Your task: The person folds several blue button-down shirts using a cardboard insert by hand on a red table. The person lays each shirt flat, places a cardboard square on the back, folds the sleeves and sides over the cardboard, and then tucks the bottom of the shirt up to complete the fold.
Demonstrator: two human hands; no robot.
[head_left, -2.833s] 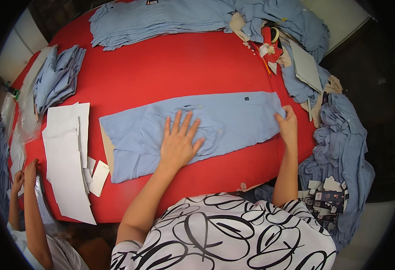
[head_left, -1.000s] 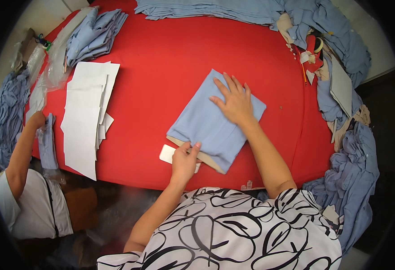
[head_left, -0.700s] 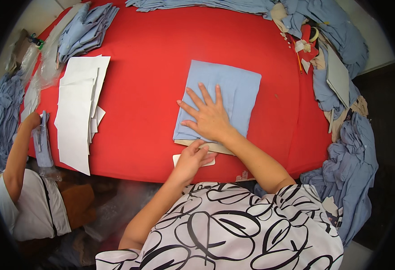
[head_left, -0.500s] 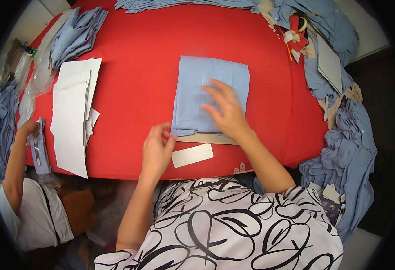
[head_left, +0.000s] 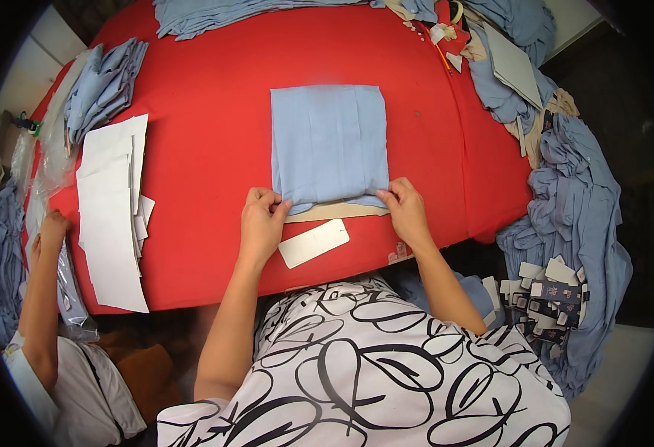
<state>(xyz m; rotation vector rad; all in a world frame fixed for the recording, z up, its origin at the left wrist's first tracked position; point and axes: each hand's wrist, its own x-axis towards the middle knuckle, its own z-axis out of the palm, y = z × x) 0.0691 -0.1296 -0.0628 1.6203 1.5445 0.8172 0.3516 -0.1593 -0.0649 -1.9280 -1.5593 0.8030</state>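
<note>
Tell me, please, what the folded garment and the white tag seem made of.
Garment: cloth, matte; soft creases and a wavy lower edge show, fibre unclear. Tag: likely card, smooth-looking; it lies flat with crisp edges, though thin plastic is possible.

A broad table (head_left: 215,134) with a bright red cover fills the room's centre, evenly lit. Behind its far left corner stands a pale, upright panel (head_left: 42,46); at the upper right, a whitish flat surface (head_left: 576,21) borders a deeply shadowed area (head_left: 624,167).

A head-worn fisheye camera looks down and forward, from close above, over the red table (head_left: 208,149).
</note>
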